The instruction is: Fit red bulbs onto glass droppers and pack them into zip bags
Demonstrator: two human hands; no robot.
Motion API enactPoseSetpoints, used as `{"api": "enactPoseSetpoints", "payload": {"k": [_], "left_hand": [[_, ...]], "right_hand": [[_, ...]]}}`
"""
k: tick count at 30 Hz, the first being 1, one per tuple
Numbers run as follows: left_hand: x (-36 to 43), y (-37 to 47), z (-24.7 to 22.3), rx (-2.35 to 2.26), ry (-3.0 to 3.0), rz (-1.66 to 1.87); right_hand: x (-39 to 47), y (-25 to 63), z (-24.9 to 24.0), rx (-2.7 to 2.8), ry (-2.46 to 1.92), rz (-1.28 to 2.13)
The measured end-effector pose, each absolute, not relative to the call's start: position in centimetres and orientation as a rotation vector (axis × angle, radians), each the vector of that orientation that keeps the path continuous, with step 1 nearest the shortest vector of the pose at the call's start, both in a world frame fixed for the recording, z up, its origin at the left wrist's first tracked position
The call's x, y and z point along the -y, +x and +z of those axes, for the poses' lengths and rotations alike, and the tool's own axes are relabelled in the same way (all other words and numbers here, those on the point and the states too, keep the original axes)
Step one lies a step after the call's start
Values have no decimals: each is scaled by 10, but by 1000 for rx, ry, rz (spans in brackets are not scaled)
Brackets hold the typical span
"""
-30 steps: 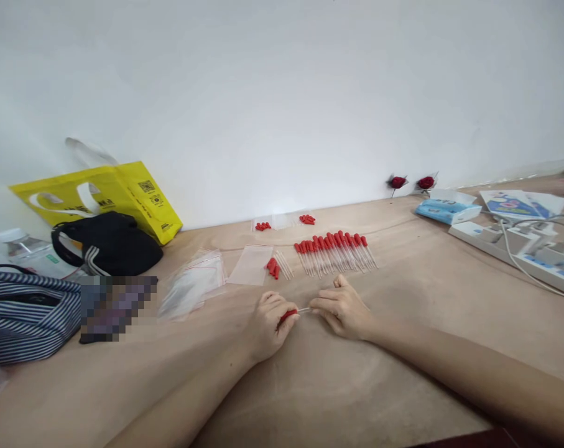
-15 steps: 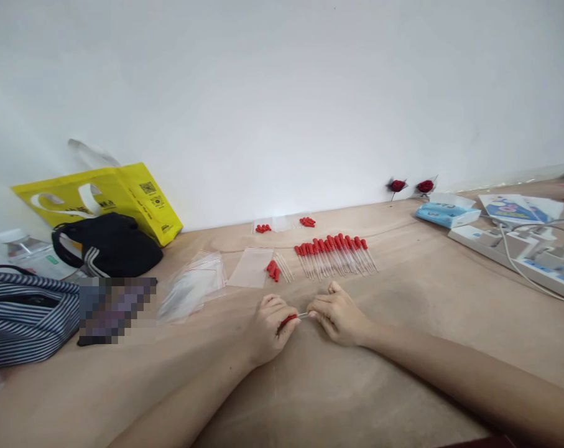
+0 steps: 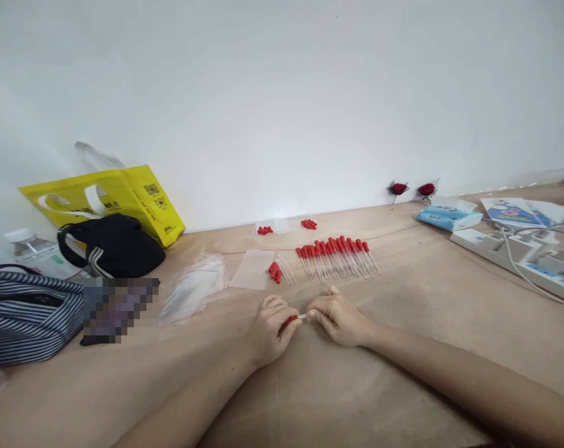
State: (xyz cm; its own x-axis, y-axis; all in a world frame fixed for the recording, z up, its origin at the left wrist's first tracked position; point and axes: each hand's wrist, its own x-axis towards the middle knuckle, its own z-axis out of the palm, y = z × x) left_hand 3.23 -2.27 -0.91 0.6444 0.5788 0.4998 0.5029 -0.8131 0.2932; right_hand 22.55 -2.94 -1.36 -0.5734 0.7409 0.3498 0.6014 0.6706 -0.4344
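My left hand is closed around a red rubber bulb, only part of which shows between thumb and fingers. Opposite it, my right hand pinches a thin glass tube, whose end meets the bulb; most of the tube is hidden by the fingers. Beyond my hands lies a row of glass droppers with red bulbs pointing to the wall. Left of that row are several loose glass tubes and a small pile of red bulbs.
Clear zip bags are spread left of the bulbs, one flat bag beside them. Bagged red bulbs lie by the wall. A yellow bag, black pouch and striped bag stand left; a power strip and tissue pack right.
Both hands stay almost in place, the bulb and tube still between them. Slightly less of the tube seems to show. The whole view has shifted a little.
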Motion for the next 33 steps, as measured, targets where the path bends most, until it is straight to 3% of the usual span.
{"api": "enactPoseSetpoints", "payload": {"k": [11,17,24,33], "left_hand": [[15,26,-5,-1067,2681,892],[3,12,-11,-1512,2472,1117],[-2,9,-12,-1572,2410,844],[1,11,-12,-1535,2469,797]], "right_hand": [[29,241,2,2513,-1014,175],[6,236,-13,2090,-1308,271],[-40,199,-3,1950,-1655,132],[-60,176,-12,2063,-1773,-16]]}}
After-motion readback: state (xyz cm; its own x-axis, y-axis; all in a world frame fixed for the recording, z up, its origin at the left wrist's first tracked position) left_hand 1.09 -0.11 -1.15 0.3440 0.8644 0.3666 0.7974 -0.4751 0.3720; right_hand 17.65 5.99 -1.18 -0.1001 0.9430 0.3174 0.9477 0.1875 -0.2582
